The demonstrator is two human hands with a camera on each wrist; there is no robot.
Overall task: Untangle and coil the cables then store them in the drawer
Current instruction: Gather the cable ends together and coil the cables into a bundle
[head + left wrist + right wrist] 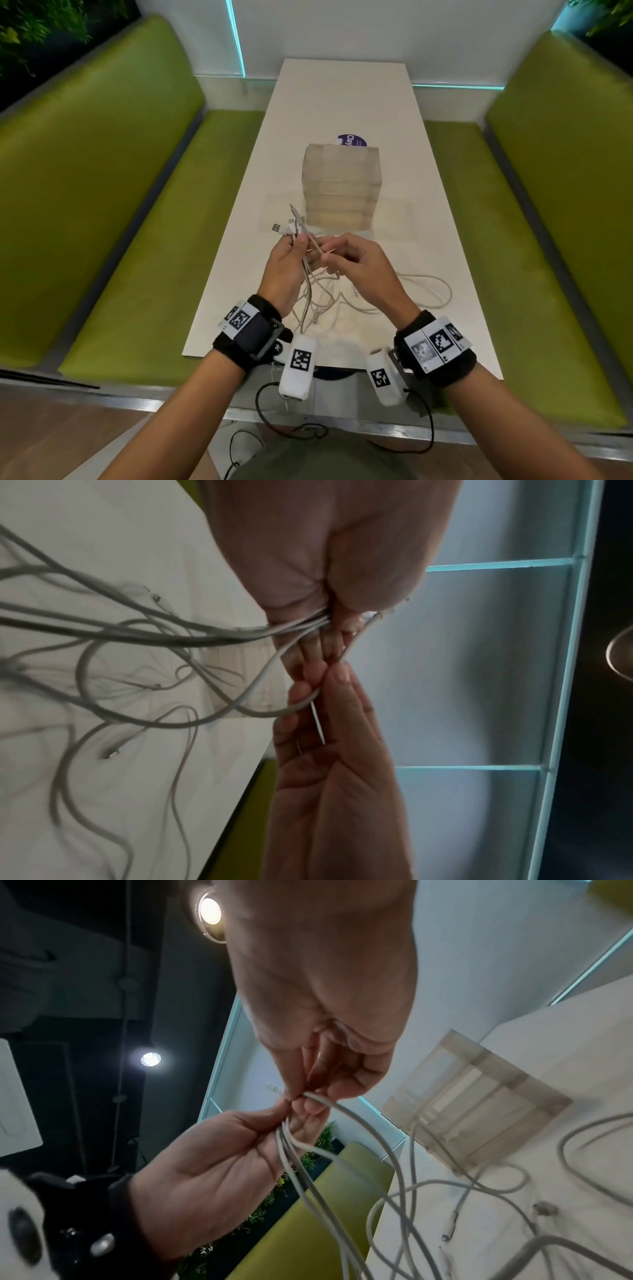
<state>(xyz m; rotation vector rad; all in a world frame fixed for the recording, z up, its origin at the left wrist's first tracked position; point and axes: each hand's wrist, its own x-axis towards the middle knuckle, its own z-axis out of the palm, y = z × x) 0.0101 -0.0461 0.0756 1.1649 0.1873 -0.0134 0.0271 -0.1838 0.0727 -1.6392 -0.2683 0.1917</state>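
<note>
Several white cables [346,294] lie tangled on the white table [342,102], their loops trailing to the right. My left hand [291,253] grips a bunch of them near the plug ends [291,222], which stick up past its fingers. My right hand [346,253] pinches one cable [317,248] just beside the left hand. In the left wrist view the bundle [240,634] runs into my left fist, and the right hand's fingers [325,685] hold one strand. The translucent drawer unit [340,186] stands just beyond the hands. Its drawers look closed.
A purple round label [352,140] lies behind the drawer unit. Green bench seats [137,240] flank the table on both sides. A white wall with teal light strips [236,37] closes the far end. Black sensor wires [291,428] hang below my wrists.
</note>
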